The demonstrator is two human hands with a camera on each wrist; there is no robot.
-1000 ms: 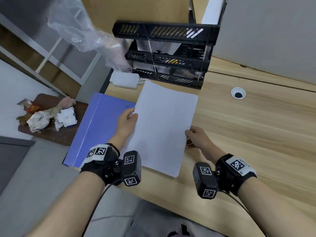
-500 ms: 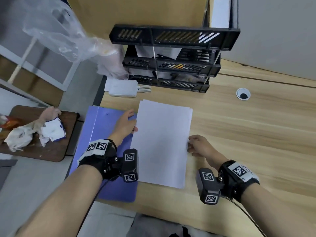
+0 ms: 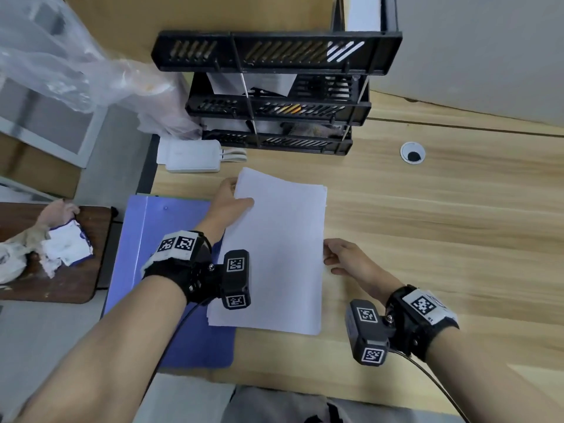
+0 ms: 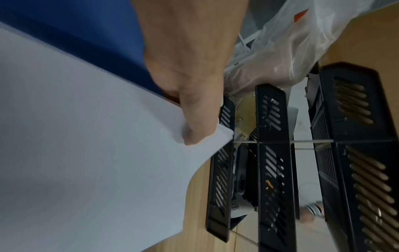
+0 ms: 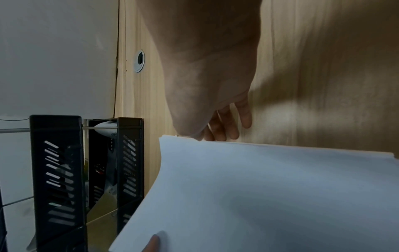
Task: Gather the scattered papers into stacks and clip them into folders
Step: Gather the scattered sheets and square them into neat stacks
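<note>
Head view shows the left hand [image 3: 227, 203] pinching the far left corner of the paper stack [image 3: 277, 254], thumb on top, fingers hidden beneath, the corner lifted and curled. Right hand [image 3: 345, 257] rests at the stack's right edge, its fingers [image 5: 245, 116] loosely spread, tips touching that edge. Under the left wrist lies the blue folder [image 3: 134, 270] on the wooden desk [image 3: 442, 224], partly beneath the stack
</note>
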